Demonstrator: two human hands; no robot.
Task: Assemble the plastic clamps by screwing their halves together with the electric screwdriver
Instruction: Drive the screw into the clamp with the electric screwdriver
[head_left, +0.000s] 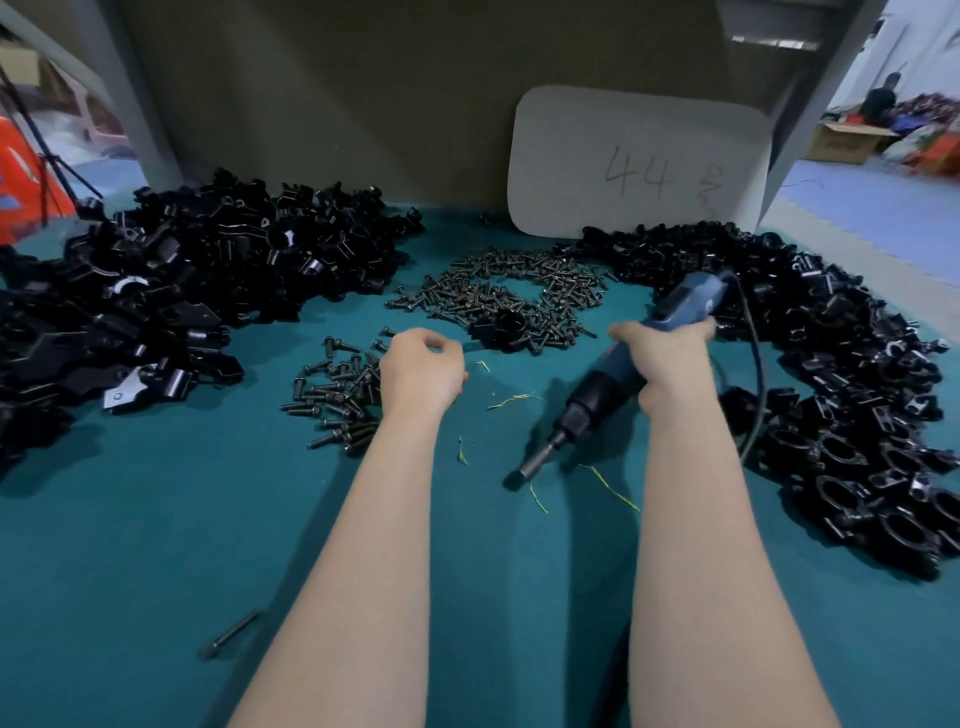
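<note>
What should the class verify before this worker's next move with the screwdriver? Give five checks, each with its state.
1. Right hand grips electric screwdriver: ok.
2. Screw on the screwdriver's tip: cannot tell.
3. Left hand holds a screw: cannot tell, fingers curl away from view.
4. Loose screws near left hand: ok.
5. Clamp halves in hand for joining: not ok, they lie in the pile.

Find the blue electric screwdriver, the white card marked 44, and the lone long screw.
blue electric screwdriver (597, 392): head view, black front housing
white card marked 44 (639, 130): head view, blank area above numerals
lone long screw (234, 632): head view, its shank
</note>
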